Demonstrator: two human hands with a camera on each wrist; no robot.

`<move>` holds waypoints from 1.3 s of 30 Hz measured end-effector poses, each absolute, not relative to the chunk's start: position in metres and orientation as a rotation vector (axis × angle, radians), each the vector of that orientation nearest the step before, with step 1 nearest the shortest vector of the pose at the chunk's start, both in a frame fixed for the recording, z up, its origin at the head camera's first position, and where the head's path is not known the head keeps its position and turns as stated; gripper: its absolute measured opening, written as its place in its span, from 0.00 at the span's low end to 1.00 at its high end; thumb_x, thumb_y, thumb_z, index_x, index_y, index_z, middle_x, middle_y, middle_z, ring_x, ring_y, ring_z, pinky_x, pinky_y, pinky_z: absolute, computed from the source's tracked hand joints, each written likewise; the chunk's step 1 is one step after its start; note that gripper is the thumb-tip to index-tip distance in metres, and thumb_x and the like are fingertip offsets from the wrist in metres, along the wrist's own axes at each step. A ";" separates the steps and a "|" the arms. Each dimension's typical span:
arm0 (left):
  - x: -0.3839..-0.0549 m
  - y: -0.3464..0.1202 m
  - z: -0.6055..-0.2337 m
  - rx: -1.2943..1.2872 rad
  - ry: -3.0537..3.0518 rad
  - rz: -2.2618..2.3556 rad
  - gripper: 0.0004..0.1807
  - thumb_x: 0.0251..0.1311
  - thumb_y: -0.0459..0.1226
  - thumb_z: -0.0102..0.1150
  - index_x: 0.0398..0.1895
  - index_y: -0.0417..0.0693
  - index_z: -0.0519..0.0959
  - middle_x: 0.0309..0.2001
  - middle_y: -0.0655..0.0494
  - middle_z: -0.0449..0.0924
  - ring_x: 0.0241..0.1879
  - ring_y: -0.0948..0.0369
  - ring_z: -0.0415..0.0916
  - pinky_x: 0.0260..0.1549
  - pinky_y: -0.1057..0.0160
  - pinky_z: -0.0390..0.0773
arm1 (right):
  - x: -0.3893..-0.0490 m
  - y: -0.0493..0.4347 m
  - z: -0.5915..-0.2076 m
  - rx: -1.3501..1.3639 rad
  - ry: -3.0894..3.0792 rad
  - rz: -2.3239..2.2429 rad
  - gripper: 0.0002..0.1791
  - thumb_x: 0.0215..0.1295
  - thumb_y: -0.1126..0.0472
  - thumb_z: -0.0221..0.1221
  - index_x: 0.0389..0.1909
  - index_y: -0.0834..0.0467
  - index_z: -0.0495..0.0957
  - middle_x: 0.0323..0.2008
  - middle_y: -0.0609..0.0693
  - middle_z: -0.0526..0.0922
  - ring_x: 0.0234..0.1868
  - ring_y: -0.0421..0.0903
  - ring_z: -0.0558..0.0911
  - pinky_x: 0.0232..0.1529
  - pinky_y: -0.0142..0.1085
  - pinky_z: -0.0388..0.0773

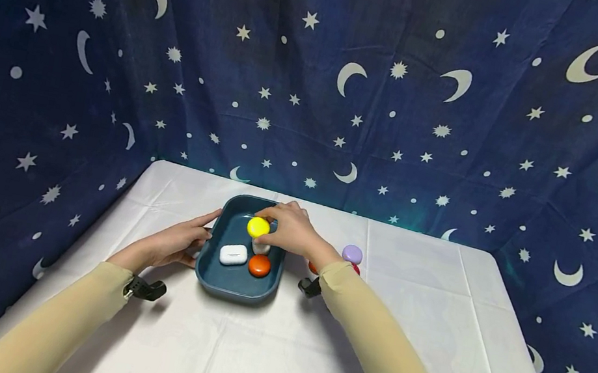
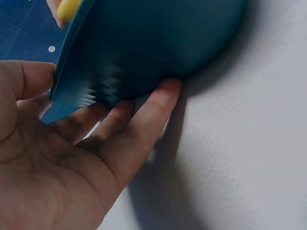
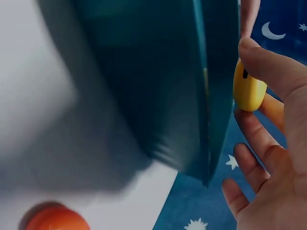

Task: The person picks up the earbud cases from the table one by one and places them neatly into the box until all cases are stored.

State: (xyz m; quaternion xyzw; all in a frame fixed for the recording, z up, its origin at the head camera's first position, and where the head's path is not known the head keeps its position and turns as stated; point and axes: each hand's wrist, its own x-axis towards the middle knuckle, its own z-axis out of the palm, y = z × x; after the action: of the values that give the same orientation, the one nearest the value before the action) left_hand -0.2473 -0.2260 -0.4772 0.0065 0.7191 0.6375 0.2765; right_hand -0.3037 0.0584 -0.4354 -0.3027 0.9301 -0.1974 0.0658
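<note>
A dark blue-green tray [image 1: 234, 296] stands on the table, its rounded rim facing up. Spread along its left outer side, my left hand [image 1: 180, 240] rests its fingers against the wall; the left wrist view shows fingertips [image 2: 169, 87] touching it low down. Over the tray's right far part, my right hand [image 1: 291, 230] pinches a rounded yellow disc [image 1: 258, 227] between thumb and fingers. A small dark mark shows on the yellow disc [image 3: 248, 91] in the right wrist view. Inside the tray are a white rounded case [image 1: 233, 255], an orange disc [image 1: 259, 266] and a partly hidden whitish piece [image 1: 260, 248].
To the right of the tray, a lilac disc [image 1: 352, 253] lies on the white-covered table [image 1: 409, 310]. Beside it are a red piece [image 1: 356, 268] and an orange-red piece [image 1: 312, 268], both partly hidden by my right wrist. A dark blue star-and-moon curtain [image 1: 318, 71] hangs behind.
</note>
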 end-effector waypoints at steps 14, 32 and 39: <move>-0.250 -0.226 -0.477 0.033 1.910 1.703 0.39 0.76 0.37 0.42 0.83 0.75 0.44 0.37 0.50 0.70 0.42 0.56 0.73 0.38 0.48 0.83 | -0.308 0.031 -0.444 -0.918 2.855 -0.385 0.35 0.56 0.37 0.72 0.64 0.42 0.81 0.52 0.43 0.82 0.52 0.46 0.68 0.56 0.46 0.64; -0.247 -0.229 -0.477 0.050 1.933 1.698 0.39 0.76 0.37 0.42 0.84 0.73 0.42 0.49 0.43 0.76 0.49 0.53 0.76 0.38 0.49 0.83 | -0.293 0.069 -0.421 -1.055 2.831 -0.594 0.33 0.62 0.40 0.69 0.68 0.41 0.77 0.64 0.44 0.76 0.66 0.48 0.64 0.63 0.50 0.61; -0.247 -0.229 -0.478 0.059 1.917 1.705 0.39 0.77 0.37 0.41 0.84 0.73 0.42 0.49 0.42 0.75 0.50 0.53 0.74 0.39 0.48 0.83 | -0.284 0.106 -0.414 -0.982 2.825 -0.731 0.35 0.59 0.41 0.71 0.68 0.40 0.77 0.64 0.44 0.74 0.63 0.47 0.65 0.65 0.51 0.60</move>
State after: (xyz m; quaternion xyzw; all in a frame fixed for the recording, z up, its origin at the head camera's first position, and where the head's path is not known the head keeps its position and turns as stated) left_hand -0.2469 -0.2292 -0.4782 0.0220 0.7163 0.6372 0.2835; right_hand -0.2840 0.1061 -0.4136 -0.3189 0.9170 -0.2375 0.0314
